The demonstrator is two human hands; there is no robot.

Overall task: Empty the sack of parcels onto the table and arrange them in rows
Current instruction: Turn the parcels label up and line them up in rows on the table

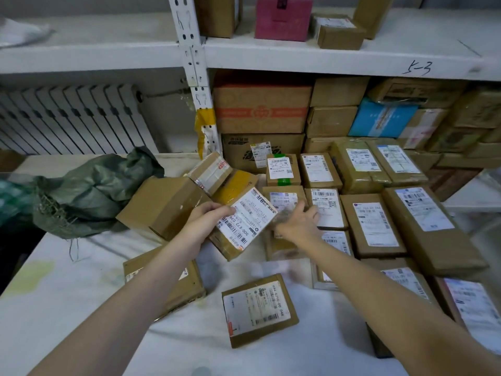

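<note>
Nearest, at six o'clock on the desk (81, 294), lay a loose box (257, 308). Beyond it the left hand (206, 221) gripped a labelled parcel (244, 221) by its edge. The right hand (298, 221), blurred, hovered with fingers spread by the rows of parcels (374, 226) at two o'clock. The green sack (92, 194) slumped at ten o'clock.

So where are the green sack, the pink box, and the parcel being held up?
green sack (89, 196): head view, on the crumpled middle of its cloth.
pink box (282, 20): head view, on its front face.
held parcel (250, 217): head view, on its white label.
</note>
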